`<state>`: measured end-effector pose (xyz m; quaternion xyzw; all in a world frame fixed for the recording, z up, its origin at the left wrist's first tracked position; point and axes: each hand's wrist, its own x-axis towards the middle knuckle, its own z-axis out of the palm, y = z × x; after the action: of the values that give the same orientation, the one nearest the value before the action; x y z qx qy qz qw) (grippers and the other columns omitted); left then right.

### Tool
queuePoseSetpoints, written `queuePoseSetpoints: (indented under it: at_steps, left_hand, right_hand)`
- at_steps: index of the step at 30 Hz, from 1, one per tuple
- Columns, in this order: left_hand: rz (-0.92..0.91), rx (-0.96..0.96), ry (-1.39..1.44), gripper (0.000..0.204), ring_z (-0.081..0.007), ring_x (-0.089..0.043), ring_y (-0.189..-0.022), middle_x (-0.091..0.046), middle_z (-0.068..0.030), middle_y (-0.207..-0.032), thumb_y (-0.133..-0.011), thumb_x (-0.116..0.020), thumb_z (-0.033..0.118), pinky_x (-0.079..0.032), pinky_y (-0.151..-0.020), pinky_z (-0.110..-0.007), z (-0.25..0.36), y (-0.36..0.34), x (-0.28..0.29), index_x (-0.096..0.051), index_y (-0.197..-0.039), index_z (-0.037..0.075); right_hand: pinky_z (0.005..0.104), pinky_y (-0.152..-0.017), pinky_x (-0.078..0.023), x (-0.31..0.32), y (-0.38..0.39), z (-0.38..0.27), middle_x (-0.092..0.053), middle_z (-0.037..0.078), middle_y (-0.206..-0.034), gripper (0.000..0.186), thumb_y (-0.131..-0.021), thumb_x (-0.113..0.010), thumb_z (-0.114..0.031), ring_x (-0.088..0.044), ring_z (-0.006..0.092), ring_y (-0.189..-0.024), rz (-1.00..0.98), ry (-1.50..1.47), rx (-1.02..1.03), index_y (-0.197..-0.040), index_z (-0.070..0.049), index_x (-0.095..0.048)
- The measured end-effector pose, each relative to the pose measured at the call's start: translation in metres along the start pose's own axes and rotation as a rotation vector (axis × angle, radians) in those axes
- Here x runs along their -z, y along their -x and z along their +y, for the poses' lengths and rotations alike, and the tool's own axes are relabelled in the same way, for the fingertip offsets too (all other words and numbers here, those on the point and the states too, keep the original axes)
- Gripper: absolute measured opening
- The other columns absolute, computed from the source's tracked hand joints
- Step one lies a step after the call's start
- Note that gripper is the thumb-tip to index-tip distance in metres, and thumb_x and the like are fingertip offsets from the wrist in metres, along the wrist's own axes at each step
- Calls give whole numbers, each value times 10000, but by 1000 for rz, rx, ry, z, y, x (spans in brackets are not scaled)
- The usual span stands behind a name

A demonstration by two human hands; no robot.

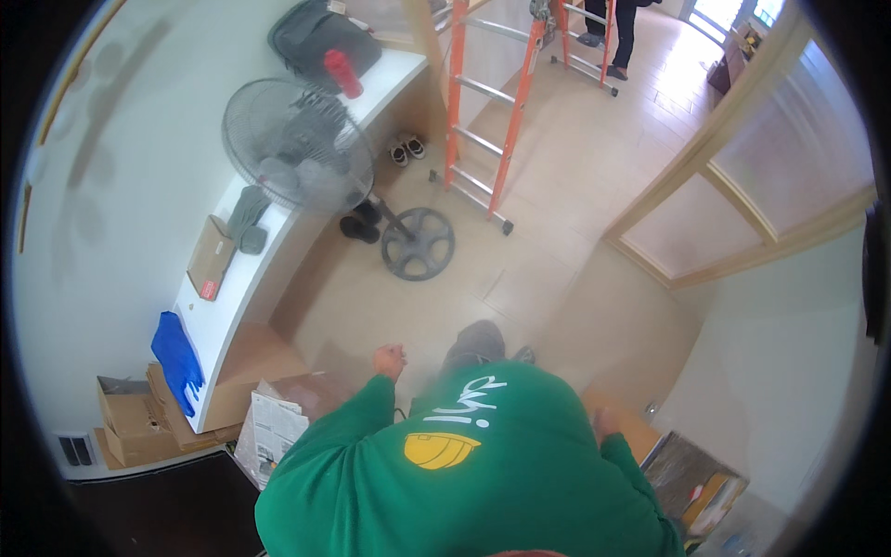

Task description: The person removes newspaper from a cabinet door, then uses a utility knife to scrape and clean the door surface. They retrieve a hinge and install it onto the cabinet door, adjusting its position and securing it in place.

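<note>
While one hand (390, 362) hovers, a fan (299, 147) stands ahead.

Above the left hand (391, 362), open floor (561, 223) is stretching toward the upper right, while a fan (316, 153) at upper left, an orange ladder (516, 121) at top centre and a wood-framed partition (741, 202) at right are blocking passage.

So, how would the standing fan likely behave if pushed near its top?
The standing fan might tip, since its broad head sits high on a slim pole. Its flat round base probably won't roll; its wire cage could flex.
</note>
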<state>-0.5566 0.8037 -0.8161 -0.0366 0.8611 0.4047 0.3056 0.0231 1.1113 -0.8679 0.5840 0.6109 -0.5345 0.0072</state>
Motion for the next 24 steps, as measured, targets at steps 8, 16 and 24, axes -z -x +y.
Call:
queuePoseSetpoints:
  at_steps: [8, 16, 24]
  left_hand:
    - [-127, -15, 155, 202, -245, -691, -612, -724, -146, -766, -886, -700, 167, -568, -551, -379, 123, -119, -142, -715, -898, -34]
    - [-345, -269, -232, 266, -183, -672, -577, -707, -106, -701, -937, -707, 221, -556, -565, -298, 415, -250, -269, -726, -916, -43]
    - [-560, -498, 71, 245, -128, -696, -689, -728, -65, -805, -921, -749, 198, -573, -630, -278, 653, -226, -411, -730, -1008, -30]
  right_hand:
    - [375, -476, -517, 103, -230, -215, -628, 83, -795, 219, -918, -634, -235, -619, 230, -583, 36, -472, -258, -991, -30, -616]
    - [502, -799, -543, 123, -429, -381, -677, 229, -1029, 316, -935, -622, -313, -667, 417, -899, -115, 458, 123, -1082, -36, -656]
    - [424, -671, -527, 204, -610, -523, -675, 167, -849, 337, -943, -637, -317, -667, 289, -753, -7, 345, 213, -1005, 12, -669]
